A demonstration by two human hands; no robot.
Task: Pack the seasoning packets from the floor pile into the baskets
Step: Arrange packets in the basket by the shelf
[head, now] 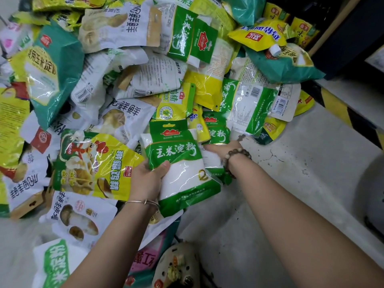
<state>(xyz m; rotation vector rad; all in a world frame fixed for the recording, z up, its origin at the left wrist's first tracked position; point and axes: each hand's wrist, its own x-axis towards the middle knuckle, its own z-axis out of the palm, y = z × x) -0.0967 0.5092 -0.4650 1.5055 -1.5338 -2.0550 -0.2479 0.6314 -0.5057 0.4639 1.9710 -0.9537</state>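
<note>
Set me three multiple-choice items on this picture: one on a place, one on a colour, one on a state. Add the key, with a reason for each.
1. Where does the yellow rooster packet lie, relative to the cornstarch packet in the left hand?
A. to its left
B. to its right
C. on top of it

2. What colour is the lettered band on the cornstarch packet?
A. red
B. green
C. blue

3. What is the left hand doing?
A. lying flat on the floor
B. gripping the cornstarch packet
C. hanging empty

Key:
1 A, as the yellow rooster packet lies in the pile on the left of the held one.
2 B, as the white lettering runs across a green band.
3 B, as the thumb presses on the packet's front and the fingers go behind it.
</note>
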